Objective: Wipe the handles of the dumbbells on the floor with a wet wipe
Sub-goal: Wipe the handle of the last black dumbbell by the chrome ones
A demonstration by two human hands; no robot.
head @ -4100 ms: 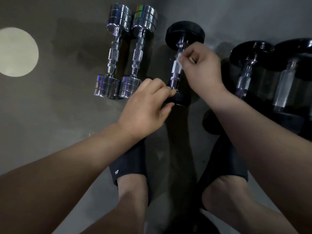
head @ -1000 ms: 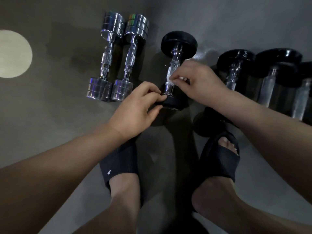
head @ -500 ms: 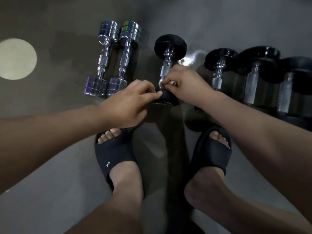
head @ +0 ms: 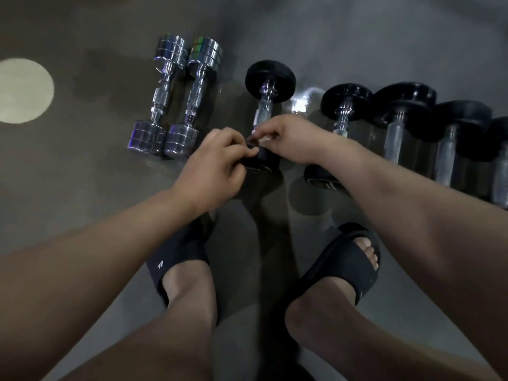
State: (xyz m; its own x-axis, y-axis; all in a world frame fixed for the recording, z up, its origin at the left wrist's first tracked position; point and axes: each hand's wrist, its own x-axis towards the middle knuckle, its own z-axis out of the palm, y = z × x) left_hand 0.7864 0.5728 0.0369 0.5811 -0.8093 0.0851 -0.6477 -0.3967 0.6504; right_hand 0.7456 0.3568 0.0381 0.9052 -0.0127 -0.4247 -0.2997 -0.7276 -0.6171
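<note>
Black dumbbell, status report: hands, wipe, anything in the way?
Left hand grips black dumbbell at its near end. Right hand pinches wet wipe low on handle. Nothing blocking.

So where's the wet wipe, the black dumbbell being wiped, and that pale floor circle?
black dumbbell [head: 270,77]: head view, far rubber end.
wet wipe [head: 264,138]: head view, white scrap at that dumbbell's near end.
pale circle [head: 23,90]: head view, its middle.

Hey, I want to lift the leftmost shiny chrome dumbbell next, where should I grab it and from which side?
Grip the leftmost shiny chrome dumbbell by the knurled middle of its thin handle, probably from above, coming in from its left. It lies flat on the grey floor, its stacked heads look too wide to wrap, and the second chrome dumbbell lies close on its right.
</note>
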